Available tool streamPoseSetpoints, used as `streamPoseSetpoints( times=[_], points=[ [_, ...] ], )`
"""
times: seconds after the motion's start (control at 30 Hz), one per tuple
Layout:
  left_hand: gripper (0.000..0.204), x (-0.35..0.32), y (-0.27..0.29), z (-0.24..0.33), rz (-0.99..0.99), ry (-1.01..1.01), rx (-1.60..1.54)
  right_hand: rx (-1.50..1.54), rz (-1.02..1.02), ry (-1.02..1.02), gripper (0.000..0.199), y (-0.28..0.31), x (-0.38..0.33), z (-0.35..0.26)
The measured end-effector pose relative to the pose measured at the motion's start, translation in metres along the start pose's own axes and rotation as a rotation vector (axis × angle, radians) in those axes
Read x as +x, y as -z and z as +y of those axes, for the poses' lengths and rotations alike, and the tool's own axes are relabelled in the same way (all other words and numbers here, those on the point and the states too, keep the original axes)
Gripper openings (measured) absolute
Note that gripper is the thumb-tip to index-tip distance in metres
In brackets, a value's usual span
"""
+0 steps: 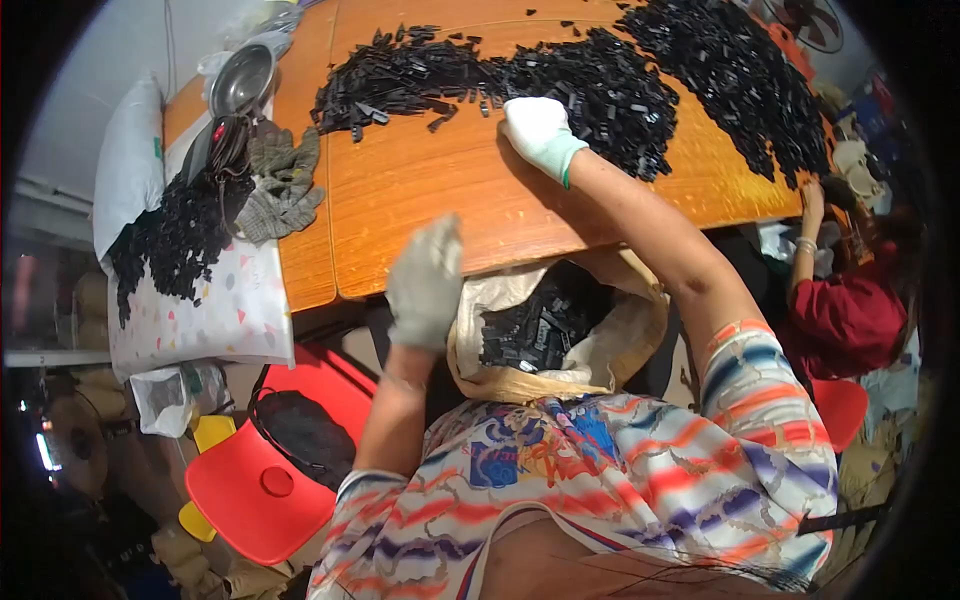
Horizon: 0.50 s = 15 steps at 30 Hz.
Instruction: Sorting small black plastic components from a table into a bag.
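My right hand (pixel 538 132), in a white glove with a green cuff, lies on the orange wooden table (pixel 430 190) against the near edge of a big heap of small black plastic pieces (pixel 620 80). My left hand (pixel 426 282), in a grey glove, grips the rim of a tan sack (pixel 600 340) held open below the table's front edge. The sack holds more black pieces (pixel 525 330). Whether the right hand holds any pieces I cannot tell.
A pair of grey gloves (pixel 285 185) and a metal bowl (pixel 240 80) lie at the table's left. A white patterned bag (pixel 200 310) carries another black heap. A red chair (pixel 265 480) stands low left. Another person in red (pixel 845 320) sits at right.
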<state>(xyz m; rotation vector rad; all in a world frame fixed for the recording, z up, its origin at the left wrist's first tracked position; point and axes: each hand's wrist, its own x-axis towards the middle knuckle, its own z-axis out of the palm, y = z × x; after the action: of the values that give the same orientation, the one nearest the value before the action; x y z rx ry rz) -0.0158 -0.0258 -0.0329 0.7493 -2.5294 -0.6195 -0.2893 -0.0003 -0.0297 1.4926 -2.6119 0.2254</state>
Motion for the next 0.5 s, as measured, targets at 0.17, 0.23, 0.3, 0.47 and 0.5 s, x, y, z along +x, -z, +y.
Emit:
streamPoseSetpoints(
  times=[0.17, 0.23, 0.3, 0.47, 0.5],
  points=[
    [0.027, 0.124, 0.018, -0.072, 0.274, 0.172, 0.192, 0.115, 0.063, 0.138, 0.016, -0.016, 0.018, -0.006],
    [0.029, 0.157, 0.016, -0.097, 0.272, 0.216, 0.284, 0.206, 0.008, 0.174, 0.013, -0.014, 0.020, -0.011],
    [0.033, 0.178, 0.013, -0.106, 0.175, 0.338, 0.342, 0.292, -0.104, 0.179, 0.015, 0.000, 0.016, -0.019],
    [0.032, 0.194, 0.002, -0.100, 0.114, 0.451, 0.264, 0.765, -0.308, 0.053, 0.019, 0.014, -0.002, -0.023],
    [0.031, 0.191, 0.002, -0.099, 0.128, 0.465, 0.224, 0.830, -0.292, 0.063, 0.017, 0.016, -0.005, -0.027]
  ],
)
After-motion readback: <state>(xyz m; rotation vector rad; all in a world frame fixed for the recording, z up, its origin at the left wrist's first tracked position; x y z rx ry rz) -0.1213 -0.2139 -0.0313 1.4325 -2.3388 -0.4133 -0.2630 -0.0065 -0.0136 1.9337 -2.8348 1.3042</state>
